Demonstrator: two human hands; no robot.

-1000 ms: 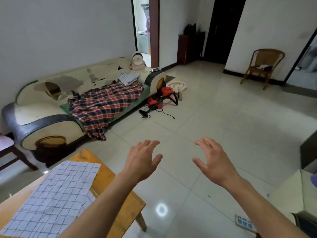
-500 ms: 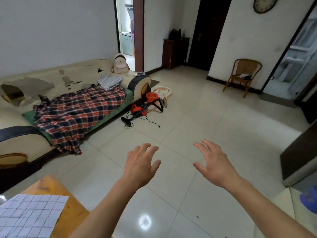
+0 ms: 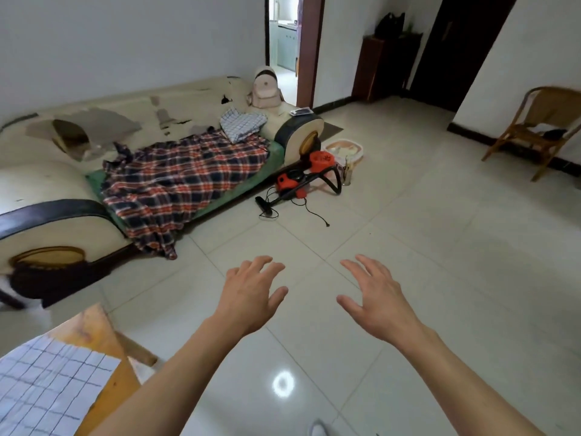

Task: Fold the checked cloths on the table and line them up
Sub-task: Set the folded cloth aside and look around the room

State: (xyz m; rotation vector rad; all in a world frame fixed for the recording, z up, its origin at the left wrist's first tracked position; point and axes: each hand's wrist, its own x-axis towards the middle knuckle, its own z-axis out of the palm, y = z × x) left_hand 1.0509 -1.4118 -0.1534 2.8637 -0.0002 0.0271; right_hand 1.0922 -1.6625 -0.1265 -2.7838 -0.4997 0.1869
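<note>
Wooden table (image 3: 103,338) pokes in at the bottom left, and a white checked cloth (image 3: 47,385) lies flat near its corner. The left hand (image 3: 248,297) and right hand (image 3: 377,300) float over the floor with fingers spread, holding nothing. I think no fold is started; next they must reach back to the cloth.

view swung left | table (image 3: 94,328) corner, checked cloth (image 3: 47,382) more visible

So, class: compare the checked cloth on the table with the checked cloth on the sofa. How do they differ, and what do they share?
The checked cloth on the table lies spread flat; the checked cloth on the sofa sits in a rumpled heap. The one on the table rests on bare wood at the table corner; the one on the sofa lies beside a dark plaid blanket. The table cloth's checks look larger, though it is nearer the camera. Both are white with thin dark grid lines, and neither hand touches them.
</note>
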